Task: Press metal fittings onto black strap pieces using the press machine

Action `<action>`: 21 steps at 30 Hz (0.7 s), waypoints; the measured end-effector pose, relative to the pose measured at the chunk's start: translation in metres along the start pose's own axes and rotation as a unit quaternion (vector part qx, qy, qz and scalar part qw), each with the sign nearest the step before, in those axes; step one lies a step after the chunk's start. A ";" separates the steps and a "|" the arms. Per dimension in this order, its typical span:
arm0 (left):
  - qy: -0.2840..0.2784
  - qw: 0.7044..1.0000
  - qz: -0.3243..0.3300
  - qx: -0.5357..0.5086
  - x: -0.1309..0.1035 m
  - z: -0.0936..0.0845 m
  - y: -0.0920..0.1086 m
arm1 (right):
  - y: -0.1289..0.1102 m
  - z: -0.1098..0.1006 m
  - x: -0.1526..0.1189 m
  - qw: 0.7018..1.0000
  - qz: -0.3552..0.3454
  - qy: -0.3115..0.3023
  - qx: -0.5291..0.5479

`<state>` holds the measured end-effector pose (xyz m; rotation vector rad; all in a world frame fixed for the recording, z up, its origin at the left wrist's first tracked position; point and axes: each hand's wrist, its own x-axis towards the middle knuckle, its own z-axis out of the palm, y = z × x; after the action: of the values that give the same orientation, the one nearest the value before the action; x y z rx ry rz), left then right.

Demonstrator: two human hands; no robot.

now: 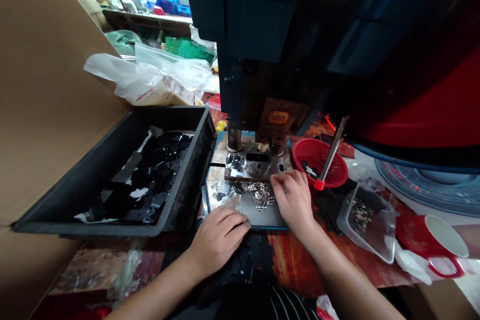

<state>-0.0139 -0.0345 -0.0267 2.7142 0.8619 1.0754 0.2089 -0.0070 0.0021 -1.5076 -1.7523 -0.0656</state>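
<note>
My left hand (pixel 219 237) is at the front edge of the press's metal plate (pixel 249 211), its fingers bent together; whatever lies under them is hidden. Just beyond it are thin pale and dark flat pieces (pixel 225 190). My right hand (pixel 294 197) is curled at the plate's right side, fingertips close together beside the metal die block (pixel 240 172); I cannot make out anything in them. Between the hands lies a pile of small shiny metal parts (pixel 261 195). Above the die hangs the dark press head (pixel 277 117).
At left stands a black bin (pixel 180 195) of dark flat pieces. On the right are a red bowl (pixel 339 172) with a metal rod leaning over it, a clear tray (pixel 378 237) of small metal parts and a red mug (pixel 416 235). Plastic bags (pixel 150 72) lie behind the bin.
</note>
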 end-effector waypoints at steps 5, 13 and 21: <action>0.051 0.982 -0.160 -0.087 0.017 -0.003 -0.002 | 0.005 0.023 0.048 1.000 0.015 0.017 0.000; 0.110 0.911 -0.341 -0.203 0.070 -0.003 -0.019 | 0.000 0.032 0.056 0.997 -0.048 -0.028 -0.062; 0.128 0.892 -0.375 -0.217 0.105 0.004 -0.041 | 0.000 0.016 0.050 0.987 -0.114 -0.074 -0.087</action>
<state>0.0316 0.0571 0.0216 1.6539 1.3471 1.2326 0.2019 0.0413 0.0206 -1.4577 -2.0803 -0.2330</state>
